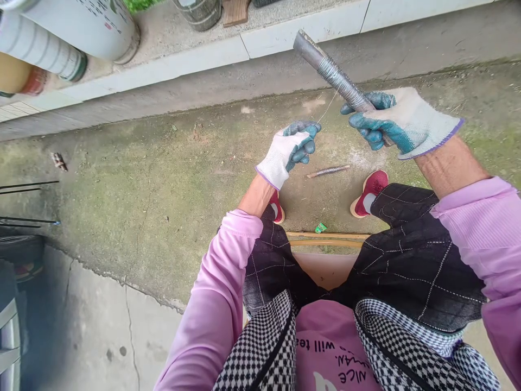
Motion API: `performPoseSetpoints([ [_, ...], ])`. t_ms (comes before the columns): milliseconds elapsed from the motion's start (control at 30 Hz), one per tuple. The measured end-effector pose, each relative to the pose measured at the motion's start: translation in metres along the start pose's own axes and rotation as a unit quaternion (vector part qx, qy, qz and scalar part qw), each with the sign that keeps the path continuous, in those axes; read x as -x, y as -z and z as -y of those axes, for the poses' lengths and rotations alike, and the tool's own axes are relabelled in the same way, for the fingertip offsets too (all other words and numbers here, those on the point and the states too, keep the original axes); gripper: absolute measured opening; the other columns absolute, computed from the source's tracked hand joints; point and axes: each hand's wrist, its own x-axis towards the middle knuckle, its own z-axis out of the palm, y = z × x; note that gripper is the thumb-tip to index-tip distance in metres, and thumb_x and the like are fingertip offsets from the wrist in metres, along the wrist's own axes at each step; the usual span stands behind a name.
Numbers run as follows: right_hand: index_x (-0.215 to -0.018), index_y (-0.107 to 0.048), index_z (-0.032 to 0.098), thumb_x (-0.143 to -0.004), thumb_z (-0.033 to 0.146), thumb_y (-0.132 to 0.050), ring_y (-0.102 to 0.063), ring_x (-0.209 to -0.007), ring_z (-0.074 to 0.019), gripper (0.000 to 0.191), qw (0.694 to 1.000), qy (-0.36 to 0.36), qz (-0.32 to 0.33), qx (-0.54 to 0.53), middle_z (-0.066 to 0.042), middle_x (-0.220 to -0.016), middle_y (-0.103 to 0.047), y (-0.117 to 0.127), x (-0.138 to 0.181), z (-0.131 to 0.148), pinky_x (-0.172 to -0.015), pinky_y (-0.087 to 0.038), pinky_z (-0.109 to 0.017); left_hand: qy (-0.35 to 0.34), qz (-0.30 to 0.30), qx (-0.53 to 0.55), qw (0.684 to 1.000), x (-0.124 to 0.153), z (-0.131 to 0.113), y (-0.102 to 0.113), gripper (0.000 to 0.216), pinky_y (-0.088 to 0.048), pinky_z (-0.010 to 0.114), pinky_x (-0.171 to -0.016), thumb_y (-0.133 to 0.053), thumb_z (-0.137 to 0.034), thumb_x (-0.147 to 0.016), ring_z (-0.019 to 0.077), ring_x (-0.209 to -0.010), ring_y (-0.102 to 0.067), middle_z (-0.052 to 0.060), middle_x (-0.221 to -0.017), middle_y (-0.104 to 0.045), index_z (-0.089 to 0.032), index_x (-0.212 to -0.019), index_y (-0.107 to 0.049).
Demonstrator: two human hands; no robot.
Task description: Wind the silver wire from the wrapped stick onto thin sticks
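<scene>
My right hand (391,119), in a white and teal work glove, is wrapped round the lower end of a grey rod (308,49). Thin silvery wire (340,79) is coiled in many turns along the rod's middle, which slants up and to the left. A loose strand runs down from the coil to my left hand (296,145), gloved alike, whose thumb and fingertips pinch its end. On the ground between my feet lies a thinner stick (328,171) with wire wound round it.
A tiled ledge (285,41) runs across the top, bearing white buckets (109,32) at left and a wooden block (236,12). A green scrap (321,227) lies before the wooden seat (329,243). Dark thin rods (30,185) and a wheel (10,331) show at far left.
</scene>
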Motion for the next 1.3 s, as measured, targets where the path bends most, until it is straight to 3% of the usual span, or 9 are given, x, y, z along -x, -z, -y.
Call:
performPoseSetpoints([
  [267,-0.109,-0.090,0.019,-0.101,0.007,-0.109,-0.047,-0.053,-0.0076,0.025,1.000,-0.004,-0.007,-0.005,0.005,-0.067,-0.060,-0.003,0.002,0.003,-0.039,-0.040,-0.019,0.005,0.005,0.009,1.000,0.002,0.001,0.000,0.045,-0.051,0.022,-0.056,-0.081,-0.037,-0.119,0.0072,-0.043,-0.051,-0.009,-0.065,-0.070,-0.016,-0.158,-0.081],
  [467,-0.111,-0.088,0.020,-0.102,0.016,-0.113,-0.047,-0.055,-0.0077,0.027,1.000,-0.011,-0.005,0.007,0.005,-0.069,-0.059,-0.001,-0.001,0.000,-0.041,-0.040,-0.019,0.001,-0.015,0.043,0.999,0.003,0.002,0.000,0.042,-0.051,0.022,-0.059,-0.081,-0.031,-0.118,0.0073,-0.045,-0.050,-0.011,-0.064,-0.064,-0.017,-0.157,-0.079],
  [700,-0.105,-0.090,0.019,-0.100,-0.005,-0.097,-0.048,-0.052,-0.0068,0.025,0.999,-0.031,-0.028,0.001,0.004,-0.074,-0.066,-0.007,0.002,0.005,-0.040,-0.041,-0.019,0.028,-0.028,0.131,0.991,0.009,-0.009,-0.003,0.032,-0.037,0.016,-0.052,-0.097,-0.045,-0.112,0.0034,-0.043,-0.040,-0.014,-0.065,-0.052,-0.024,-0.126,-0.077],
  [867,-0.103,-0.091,0.018,-0.105,-0.009,-0.083,-0.047,-0.050,-0.0077,0.028,0.998,-0.045,-0.046,-0.009,0.005,-0.069,-0.063,-0.013,0.007,0.011,-0.038,-0.041,-0.019,0.009,-0.033,0.136,0.990,0.011,-0.012,-0.003,0.027,-0.034,0.015,-0.051,-0.092,-0.037,-0.115,0.0028,-0.044,-0.037,-0.013,-0.066,-0.051,-0.024,-0.107,-0.070],
  [1133,-0.106,-0.091,0.018,-0.103,-0.008,-0.090,-0.048,-0.050,-0.0061,0.026,0.999,-0.039,-0.038,-0.007,0.006,-0.069,-0.064,-0.011,0.006,0.009,-0.038,-0.042,-0.016,-0.021,-0.005,0.099,0.995,0.012,-0.015,0.009,0.027,-0.039,0.016,-0.053,-0.095,-0.039,-0.115,0.0012,-0.044,-0.030,-0.014,-0.066,-0.051,-0.023,-0.111,-0.073],
  [1300,-0.105,-0.088,0.016,-0.100,0.005,-0.105,-0.048,-0.050,-0.0059,0.022,1.000,-0.018,-0.020,0.004,0.006,-0.069,-0.063,-0.011,0.006,0.008,-0.037,-0.042,-0.017,-0.038,-0.010,0.059,0.997,0.010,-0.012,0.012,0.028,-0.040,0.020,-0.053,-0.095,-0.046,-0.114,0.0048,-0.044,-0.034,-0.015,-0.060,-0.044,-0.024,-0.112,-0.077],
])
